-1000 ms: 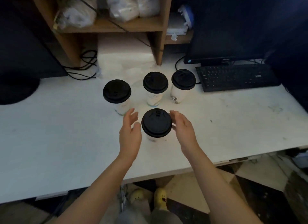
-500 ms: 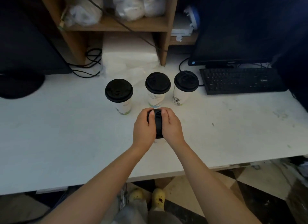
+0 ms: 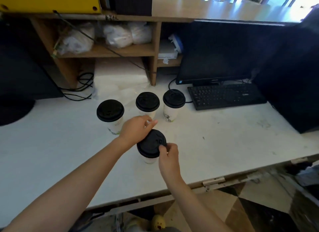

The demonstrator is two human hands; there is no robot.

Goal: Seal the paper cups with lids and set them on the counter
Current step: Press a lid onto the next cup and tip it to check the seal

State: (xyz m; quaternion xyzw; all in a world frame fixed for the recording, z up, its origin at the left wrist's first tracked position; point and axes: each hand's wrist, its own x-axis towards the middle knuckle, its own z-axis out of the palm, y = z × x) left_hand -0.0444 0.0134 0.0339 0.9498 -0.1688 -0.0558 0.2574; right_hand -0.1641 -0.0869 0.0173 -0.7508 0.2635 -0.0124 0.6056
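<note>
A white paper cup [image 3: 149, 160] with a black lid [image 3: 151, 143] stands on the white counter [image 3: 224, 145] in front of me. My left hand [image 3: 136, 130] curls over the lid's far left rim, fingers touching it. My right hand [image 3: 168, 154] pinches the lid's near right rim. Behind stand three more lidded cups: left [image 3: 110, 111], middle [image 3: 147, 102] and right [image 3: 174, 98].
A black keyboard [image 3: 226, 95] and a dark monitor [image 3: 215, 54] sit at the back right. A wooden shelf [image 3: 107, 50] with plastic bags rises behind the cups, cables [image 3: 82, 88] beside it. A dark box [image 3: 293, 86] stands far right. The counter's front edge [image 3: 214, 181] runs close below the cup.
Both hands pressed flat over the lid half a second ago. Now they have spread to its opposite rims, uncovering the top. The camera has tilted upward.
</note>
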